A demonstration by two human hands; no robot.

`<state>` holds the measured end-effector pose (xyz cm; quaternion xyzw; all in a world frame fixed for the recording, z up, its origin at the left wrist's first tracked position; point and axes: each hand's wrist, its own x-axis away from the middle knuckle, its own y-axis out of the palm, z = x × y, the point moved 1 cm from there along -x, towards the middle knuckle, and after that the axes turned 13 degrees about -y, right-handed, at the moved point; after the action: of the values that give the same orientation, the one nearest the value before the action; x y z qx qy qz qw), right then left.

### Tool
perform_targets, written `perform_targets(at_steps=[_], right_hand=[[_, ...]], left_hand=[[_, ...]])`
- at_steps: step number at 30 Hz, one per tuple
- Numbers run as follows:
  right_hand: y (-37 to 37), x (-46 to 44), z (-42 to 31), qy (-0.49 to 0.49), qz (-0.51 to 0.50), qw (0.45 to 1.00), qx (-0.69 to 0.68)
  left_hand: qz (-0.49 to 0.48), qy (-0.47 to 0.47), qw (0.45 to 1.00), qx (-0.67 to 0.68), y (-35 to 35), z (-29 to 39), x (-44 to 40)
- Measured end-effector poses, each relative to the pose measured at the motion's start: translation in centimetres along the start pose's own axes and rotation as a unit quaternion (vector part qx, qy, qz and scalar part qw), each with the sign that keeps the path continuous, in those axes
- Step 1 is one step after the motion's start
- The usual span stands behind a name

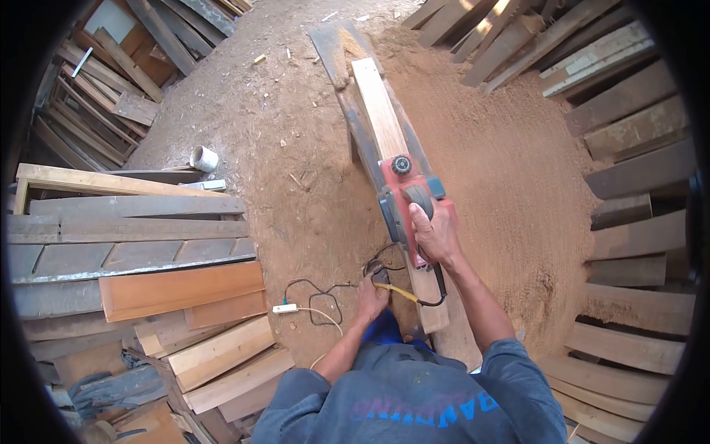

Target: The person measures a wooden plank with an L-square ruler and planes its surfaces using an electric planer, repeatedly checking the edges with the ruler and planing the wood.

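Note:
My right hand (435, 235) is wrapped round the rear handle of a red electric planer (403, 192). The planer rests on a long pale wooden board (379, 111), about midway along it. Beneath the board is a narrow wooden bench (344, 111). Close to my body on the left, my left hand (373, 293) is closed on the planer's power cord (399, 291), beside a yellow-wrapped stretch of it. Some of the left fingers are hard to make out. From the planer's rear, the black cord loops down towards that hand.
A white power strip (284, 308) lies on the sawdust-covered floor (296, 222), with loose cable around it. Stacked planks (133, 228) fill the left side, and more boards (640, 237) line the right. A white bucket (204, 158) lies on its side near the left stack.

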<state>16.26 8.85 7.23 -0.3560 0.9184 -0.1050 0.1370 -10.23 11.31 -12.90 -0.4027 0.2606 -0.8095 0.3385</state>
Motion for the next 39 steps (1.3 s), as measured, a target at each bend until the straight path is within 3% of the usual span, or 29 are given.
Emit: perform_targets(at_steps=[3,6,14,17,20,21,24,27,30,36,39], right_hand=[[1.0,-4.6,0.7,-0.016,0.007,1.000,0.010],[1.8,-9.4,1.2,-0.029,0.009,1.000,-0.001],[3.3,-18.6,1.1,-0.021,0.008,0.999,0.026],[3.8,-22.3,0.8,-0.017,-0.005,0.999,0.044],[4.4,-26.0,0.9,-0.026,-0.003,0.999,0.047],[4.5,-27.0,0.7,-0.031,0.000,0.999,0.041],[5.2,-30.6,1.5,-0.070,0.008,0.997,0.033],[5.6,-33.9,2.5,-0.044,-0.010,0.998,0.045],[6.2,-37.8,3.3,-0.004,-0.022,0.999,0.042],[7.5,-44.2,3.4,-0.001,0.028,0.999,0.035],[5.6,-39.7,1.3,0.011,0.036,0.999,0.017]], left_hand=[[0.067,0.033,0.997,-0.006,-0.5,3.4,-1.1],[0.009,0.001,0.990,0.140,-0.7,6.0,-1.9],[-0.080,-0.030,0.943,0.320,-0.3,11.7,-2.3],[-0.091,0.018,0.972,0.215,-1.1,13.4,-2.3],[-0.095,0.030,0.976,0.193,-0.6,15.6,-2.3],[-0.092,0.024,0.989,0.113,-0.4,16.0,-2.5],[-0.153,0.041,0.966,0.206,-1.4,16.4,-3.0],[-0.184,0.016,0.954,0.234,-2.1,16.8,-2.9],[-0.155,0.040,0.964,0.210,-1.5,16.3,-3.0],[-0.187,-0.001,0.963,0.193,-1.6,16.1,-3.2],[-0.169,0.025,0.971,0.168,-2.8,17.1,-2.9]])
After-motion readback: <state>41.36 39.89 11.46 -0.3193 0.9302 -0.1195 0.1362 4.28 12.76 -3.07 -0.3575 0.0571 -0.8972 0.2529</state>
